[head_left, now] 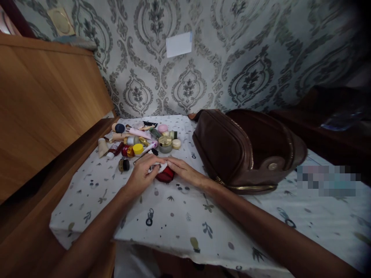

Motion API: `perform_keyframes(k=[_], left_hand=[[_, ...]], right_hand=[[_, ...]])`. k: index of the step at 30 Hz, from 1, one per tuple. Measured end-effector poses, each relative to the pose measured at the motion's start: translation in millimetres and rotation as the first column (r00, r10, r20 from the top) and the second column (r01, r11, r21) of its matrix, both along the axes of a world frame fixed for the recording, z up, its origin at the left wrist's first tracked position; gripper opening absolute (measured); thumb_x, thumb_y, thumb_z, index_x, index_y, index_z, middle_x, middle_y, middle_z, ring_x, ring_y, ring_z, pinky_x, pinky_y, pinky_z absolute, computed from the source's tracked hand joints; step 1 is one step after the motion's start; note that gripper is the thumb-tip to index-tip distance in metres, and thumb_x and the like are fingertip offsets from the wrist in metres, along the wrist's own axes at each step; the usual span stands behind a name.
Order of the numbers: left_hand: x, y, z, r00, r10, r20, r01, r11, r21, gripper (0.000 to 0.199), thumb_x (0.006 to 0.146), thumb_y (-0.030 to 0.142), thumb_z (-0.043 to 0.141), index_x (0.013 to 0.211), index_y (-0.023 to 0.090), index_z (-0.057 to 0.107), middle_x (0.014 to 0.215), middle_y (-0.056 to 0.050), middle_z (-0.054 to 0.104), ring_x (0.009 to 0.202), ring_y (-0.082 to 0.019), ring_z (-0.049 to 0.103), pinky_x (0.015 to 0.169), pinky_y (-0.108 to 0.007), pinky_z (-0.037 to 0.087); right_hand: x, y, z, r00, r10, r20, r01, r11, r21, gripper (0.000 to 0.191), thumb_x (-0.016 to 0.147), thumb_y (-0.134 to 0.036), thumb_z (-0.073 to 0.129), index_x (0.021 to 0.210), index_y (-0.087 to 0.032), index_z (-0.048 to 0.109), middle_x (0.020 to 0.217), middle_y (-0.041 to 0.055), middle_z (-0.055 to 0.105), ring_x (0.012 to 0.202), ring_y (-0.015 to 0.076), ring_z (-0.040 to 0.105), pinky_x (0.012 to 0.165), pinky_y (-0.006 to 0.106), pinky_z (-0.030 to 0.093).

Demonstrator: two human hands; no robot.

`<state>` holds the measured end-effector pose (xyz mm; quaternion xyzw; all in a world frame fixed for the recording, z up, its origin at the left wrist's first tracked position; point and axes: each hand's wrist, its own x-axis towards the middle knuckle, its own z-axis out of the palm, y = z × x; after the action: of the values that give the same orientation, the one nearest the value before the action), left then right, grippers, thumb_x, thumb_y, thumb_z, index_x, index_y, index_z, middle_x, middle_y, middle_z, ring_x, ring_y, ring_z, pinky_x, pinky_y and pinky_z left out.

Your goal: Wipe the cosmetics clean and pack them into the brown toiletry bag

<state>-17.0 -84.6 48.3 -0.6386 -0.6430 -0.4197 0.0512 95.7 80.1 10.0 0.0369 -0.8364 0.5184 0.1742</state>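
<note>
My left hand (143, 169) is closed around a crumpled white wipe (162, 166), pressing it against the top of a dark red, shiny item (165, 176) on the table. What kind of item it is, I cannot make out. From the other side my right hand (184, 170) steadies the red item, its fingertips meeting those of the left. Just left of my hands lies a small jar with a black lid (124, 165). Behind them are a yellow-lidded jar (138, 149), a clear jar with a gold lid (165, 143) and a small cream-coloured jar (176, 144).
A large brown zippered bag (223, 150) stands open at the right. Several tubes and bottles, among them a pink tube (140, 133), crowd the table's back left. A wooden cabinet (52, 92) borders the left side. The patterned tablecloth (174, 227) hangs over the front edge.
</note>
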Motion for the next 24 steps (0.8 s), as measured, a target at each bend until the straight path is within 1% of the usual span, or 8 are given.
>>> perform_keyframes(k=[3, 7, 10, 13, 16, 18, 21, 24], left_hand=[[4, 0, 1.1, 0.998, -0.054, -0.038, 0.054, 0.998, 0.014, 0.02, 0.09, 0.012, 0.049, 0.095, 0.019, 0.067, 0.091, -0.005, 0.069, 0.088, -0.019, 0.061, 0.082, -0.032, 0.046], [7, -1, 2.8, 0.986, -0.16, -0.035, 0.161, 0.987, 0.009, 0.021, 0.091, 0.011, 0.048, 0.095, 0.019, 0.067, 0.093, -0.007, 0.069, 0.094, -0.02, 0.061, 0.087, -0.035, 0.047], [6, -2, 4.5, 0.976, -0.216, -0.006, 0.215, 0.976, -0.023, 0.02, 0.092, 0.012, 0.049, 0.094, 0.02, 0.067, 0.093, -0.007, 0.07, 0.094, -0.02, 0.062, 0.088, -0.036, 0.048], [4, -4, 5.5, 0.973, -0.231, 0.016, 0.232, 0.972, -0.041, 0.02, 0.092, 0.012, 0.049, 0.093, 0.02, 0.067, 0.093, -0.007, 0.07, 0.094, -0.02, 0.062, 0.087, -0.037, 0.048], [2, -7, 4.8, 0.975, -0.219, 0.033, 0.22, 0.975, -0.041, 0.02, 0.091, 0.012, 0.049, 0.092, 0.02, 0.067, 0.091, -0.007, 0.07, 0.093, -0.02, 0.062, 0.086, -0.036, 0.048], [2, -9, 3.4, 0.98, -0.192, 0.051, 0.194, 0.98, -0.034, 0.019, 0.091, 0.014, 0.049, 0.091, 0.02, 0.068, 0.09, -0.006, 0.07, 0.092, -0.02, 0.063, 0.086, -0.036, 0.048], [2, -10, 0.2, 0.99, -0.109, 0.087, 0.11, 0.994, -0.013, 0.019, 0.09, 0.015, 0.049, 0.091, 0.02, 0.068, 0.093, -0.006, 0.071, 0.093, -0.02, 0.063, 0.087, -0.035, 0.047], [2, -9, -3.5, 0.993, -0.008, 0.116, 0.007, 1.0, 0.008, 0.02, 0.087, 0.014, 0.05, 0.092, 0.02, 0.068, 0.092, -0.005, 0.07, 0.09, -0.019, 0.063, 0.084, -0.033, 0.047]], right_hand=[[-1, 0, -5.7, 1.0, -0.023, -0.017, 0.024, 1.0, 0.004, 0.062, 0.096, -0.064, 0.034, 0.127, -0.017, 0.061, 0.133, 0.012, 0.062, 0.124, 0.0249, 0.055, 0.111, 0.045, 0.036], [1, 2, -6.2, 1.0, 0.014, -0.014, -0.014, 1.0, -0.003, 0.067, 0.094, -0.067, 0.033, 0.134, -0.018, 0.057, 0.138, 0.0109, 0.059, 0.128, 0.024, 0.052, 0.113, 0.043, 0.034], [1, 4, -5.5, 0.999, 0.049, -0.012, -0.049, 0.998, -0.033, 0.068, 0.092, -0.07, 0.034, 0.132, -0.02, 0.058, 0.137, 0.0101, 0.06, 0.128, 0.0239, 0.053, 0.113, 0.043, 0.035], [0, 5, -5.9, 0.998, 0.056, -0.031, -0.058, 0.997, -0.049, 0.068, 0.091, -0.071, 0.037, 0.129, -0.02, 0.06, 0.134, 0.011, 0.062, 0.126, 0.025, 0.055, 0.112, 0.044, 0.036], [1, 4, -5.5, 0.998, 0.047, -0.03, -0.049, 0.997, -0.059, 0.063, 0.092, -0.066, 0.041, 0.127, -0.018, 0.061, 0.133, 0.0118, 0.062, 0.124, 0.0254, 0.055, 0.11, 0.044, 0.037], [2, 1, -4.5, 1.0, 0.02, -0.019, -0.021, 0.998, -0.062, 0.058, 0.093, -0.062, 0.044, 0.128, -0.018, 0.06, 0.127, 0.011, 0.064, 0.119, 0.0244, 0.058, 0.106, 0.042, 0.04], [5, -5, -1.5, 0.999, -0.03, 0.013, 0.032, 0.995, -0.098, 0.056, 0.093, -0.057, 0.047, 0.132, -0.018, 0.055, 0.102, 0.007, 0.069, 0.092, 0.0201, 0.064, 0.086, 0.035, 0.05], [9, -11, 3.7, 0.993, -0.114, 0.037, 0.118, 0.985, -0.123, 0.048, 0.092, -0.054, 0.05, 0.121, -0.017, 0.059, 0.085, 0.0019, 0.066, 0.075, 0.0159, 0.06, 0.07, 0.028, 0.048]])
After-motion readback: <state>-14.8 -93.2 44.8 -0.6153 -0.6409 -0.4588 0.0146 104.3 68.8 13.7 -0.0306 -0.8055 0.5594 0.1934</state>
